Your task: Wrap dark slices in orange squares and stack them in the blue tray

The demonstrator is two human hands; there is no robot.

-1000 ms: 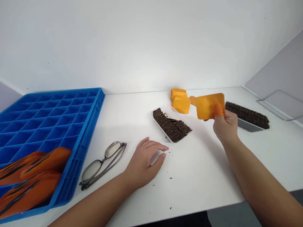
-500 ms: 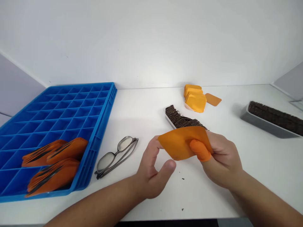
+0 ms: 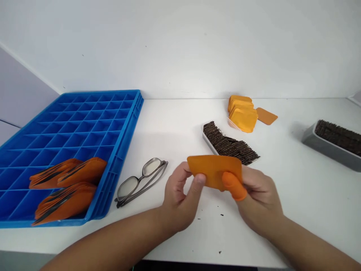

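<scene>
Both my hands grip one flat orange pouch (image 3: 214,170) above the white table, near its front edge. My left hand (image 3: 180,199) pinches its left end between thumb and fingers. My right hand (image 3: 258,205) holds the right end, and its thumb wears an orange finger cot. Just behind the pouch lies a white tray of dark brown wafers (image 3: 229,145). A stack of orange pouches (image 3: 242,113) sits further back, with a single loose pouch (image 3: 266,116) beside it on the right.
A blue compartment tray (image 3: 79,128) at the left holds piles of filled orange pouches (image 3: 66,188) in its near cells. Grey glasses (image 3: 141,180) lie beside it. A grey tray of dark wafers (image 3: 334,143) stands at the far right. Dark crumbs dot the table.
My right hand brought the orange pouch from the back stack toward me. My left hand rose from the table and took hold of the pouch's left end.
</scene>
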